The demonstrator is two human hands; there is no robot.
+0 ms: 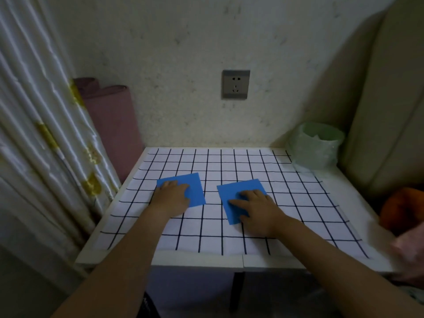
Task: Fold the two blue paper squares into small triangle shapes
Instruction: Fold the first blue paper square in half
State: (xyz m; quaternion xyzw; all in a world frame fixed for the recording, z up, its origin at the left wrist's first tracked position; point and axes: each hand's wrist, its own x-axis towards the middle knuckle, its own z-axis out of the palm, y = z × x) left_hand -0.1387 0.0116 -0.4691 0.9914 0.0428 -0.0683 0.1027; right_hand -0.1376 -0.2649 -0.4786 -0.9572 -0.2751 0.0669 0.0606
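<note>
- Left hand (171,197) lies flat, fingers straight, covering the near-left corner of the left paper square (191,191).
- Right hand (257,211) lies flat, hiding part of the right paper square (234,196).
- Both squares lie unfolded on the surface (298,203).

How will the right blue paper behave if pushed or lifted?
Probably slides easily: the paper lies flat on the cloth, held only by the right hand resting on it. Likely floppy and light when lifted: it looks like one thin sheet. Should crease readily.
</note>
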